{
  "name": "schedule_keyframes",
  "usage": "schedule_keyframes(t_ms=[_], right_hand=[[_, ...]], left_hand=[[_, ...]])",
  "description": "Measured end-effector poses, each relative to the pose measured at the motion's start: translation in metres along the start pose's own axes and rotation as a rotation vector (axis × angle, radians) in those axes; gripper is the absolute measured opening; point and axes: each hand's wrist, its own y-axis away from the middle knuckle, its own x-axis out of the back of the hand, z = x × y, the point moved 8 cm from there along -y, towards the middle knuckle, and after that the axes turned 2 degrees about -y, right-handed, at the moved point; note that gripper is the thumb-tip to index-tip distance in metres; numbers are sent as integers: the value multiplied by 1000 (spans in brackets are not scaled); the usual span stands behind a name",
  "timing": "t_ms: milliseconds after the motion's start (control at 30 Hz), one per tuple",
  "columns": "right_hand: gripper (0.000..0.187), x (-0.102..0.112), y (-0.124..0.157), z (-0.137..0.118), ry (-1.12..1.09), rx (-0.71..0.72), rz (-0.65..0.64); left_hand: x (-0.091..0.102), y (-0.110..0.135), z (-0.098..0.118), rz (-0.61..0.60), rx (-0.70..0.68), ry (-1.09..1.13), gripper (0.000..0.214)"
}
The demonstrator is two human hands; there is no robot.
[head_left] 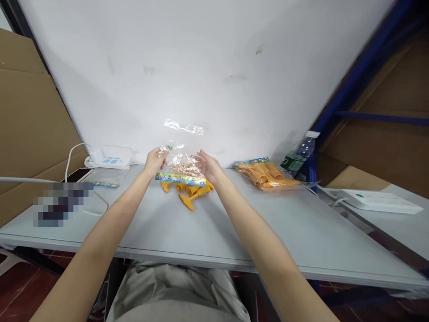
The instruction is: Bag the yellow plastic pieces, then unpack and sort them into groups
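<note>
My left hand (155,162) pinches the left edge of a clear plastic bag (182,146), raised above the table. A colourful printed strip (181,179) runs along its lower edge. At the bag's right side is my right hand (211,167), fingers stretched and apart; whether they touch the film is hard to tell. Below and behind the bag lie several orange plastic pieces (188,202), one of them T-shaped. The bag partly covers them. To the right rests another clear bag (264,176) filled with similar orange pieces.
A plastic bottle (300,154) leans at the back right, near a white power strip (378,201). On the left are a flat clear bag (105,178), a phone (77,175), a white power strip (115,160), cables and a cardboard box (30,112). A white panel (208,67) stands behind.
</note>
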Motion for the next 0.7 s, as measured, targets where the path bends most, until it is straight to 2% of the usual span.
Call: schedule_keyframes(t_ms=[100,233,333,400,500,567,700], right_hand=[[15,-2,2,2,2,8,31],[26,-2,3,-11,117,223,77],[41,-6,5,-25,275,401,49],[48,-12,8,-32,342,457,-15],[50,-23,15,-36,378,449,-144],[48,-30,21,-34,369,389,-223],[37,-39,33,-20,275,215,-294]], left_hand=[[2,2,-16,33,2,3,36],[12,4,-33,121,7,9,38],[14,3,-33,93,-6,43,33],[14,1,-28,55,-10,109,33],[21,-3,-15,70,-37,164,35],[30,-7,-6,117,-70,132,32],[53,-10,8,254,-195,-108,21]])
